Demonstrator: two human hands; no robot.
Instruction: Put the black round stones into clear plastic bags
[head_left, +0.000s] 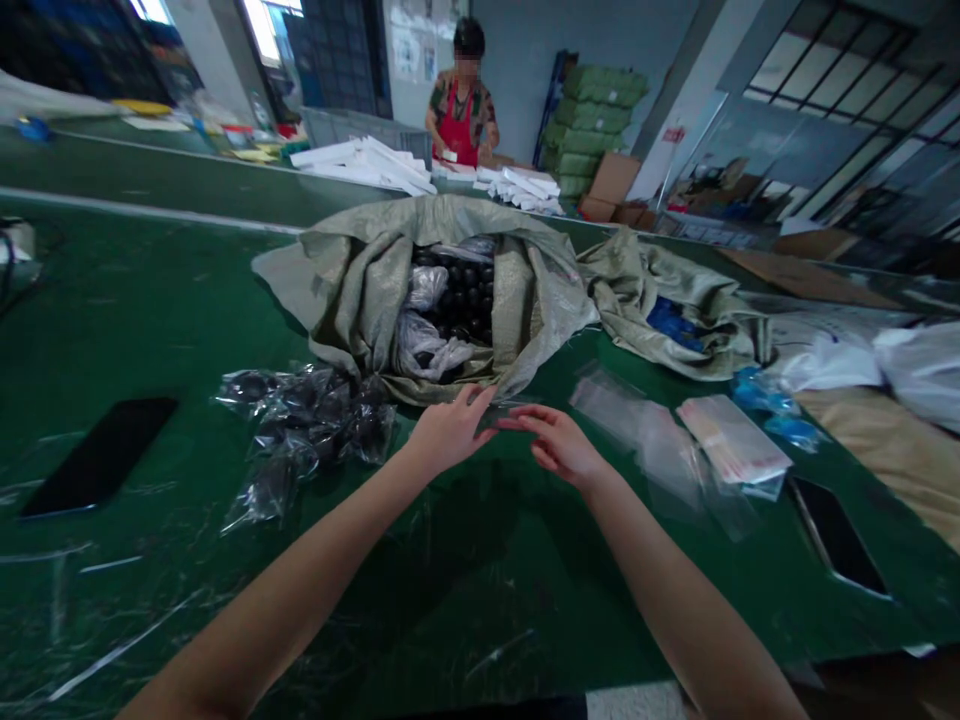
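Note:
My left hand (448,432) and my right hand (561,441) meet in front of an open woven sack (360,290). Between their fingertips is a thin clear plastic bag (510,408), hard to see against the green table; both hands pinch it. Round black balls (469,300) and crumpled clear plastic (427,288) fill the sack's mouth. To the left of my left hand lies a heap of black pieces in clear bags (322,415). On my right side are loose flat clear bags (660,440) and a neat stack of bags (733,440).
A dark phone or tablet (97,455) lies at left, another phone (840,535) at right. A second sack (675,300) holds blue pieces, with blue bagged items (776,405) nearby. Across the table a person in a red apron (461,125) stands behind white strips (367,163).

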